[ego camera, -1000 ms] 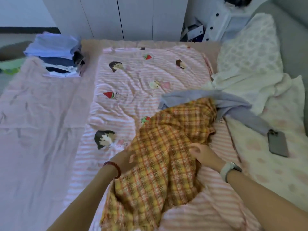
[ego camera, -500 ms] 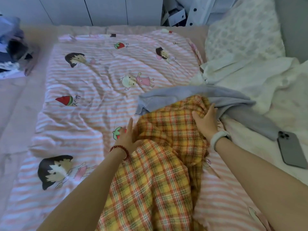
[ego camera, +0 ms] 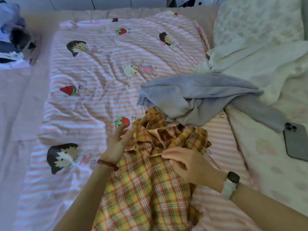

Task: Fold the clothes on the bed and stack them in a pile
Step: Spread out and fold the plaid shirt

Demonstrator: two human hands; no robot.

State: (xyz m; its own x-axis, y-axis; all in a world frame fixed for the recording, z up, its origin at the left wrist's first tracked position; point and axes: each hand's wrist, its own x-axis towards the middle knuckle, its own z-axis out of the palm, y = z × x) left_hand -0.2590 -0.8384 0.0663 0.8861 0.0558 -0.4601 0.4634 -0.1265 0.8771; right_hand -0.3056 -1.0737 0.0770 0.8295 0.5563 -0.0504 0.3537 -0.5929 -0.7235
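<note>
A yellow and orange plaid shirt (ego camera: 143,189) lies crumpled on the pink striped sheet (ego camera: 93,104), its collar end bunched toward the far side. My right hand (ego camera: 186,165) pinches the plaid fabric just below the collar. My left hand (ego camera: 119,140) hovers at the shirt's left edge with fingers spread and relaxed, holding nothing. A grey-blue sweatshirt (ego camera: 200,99) lies rumpled just beyond the shirt, overlapping its top. A pile of folded clothes (ego camera: 13,39) sits at the far left of the bed.
A phone (ego camera: 295,140) lies on the white patterned blanket (ego camera: 266,67) at the right. A floral pillow (ego camera: 256,20) is at the far right corner. White cupboard doors stand behind the bed.
Both hands have drawn back toward me from the shirt's far end. The collar end is now bunched up and pulled out from under the grey-blue sweatshirt. My left hand has lifted off the fabric.
</note>
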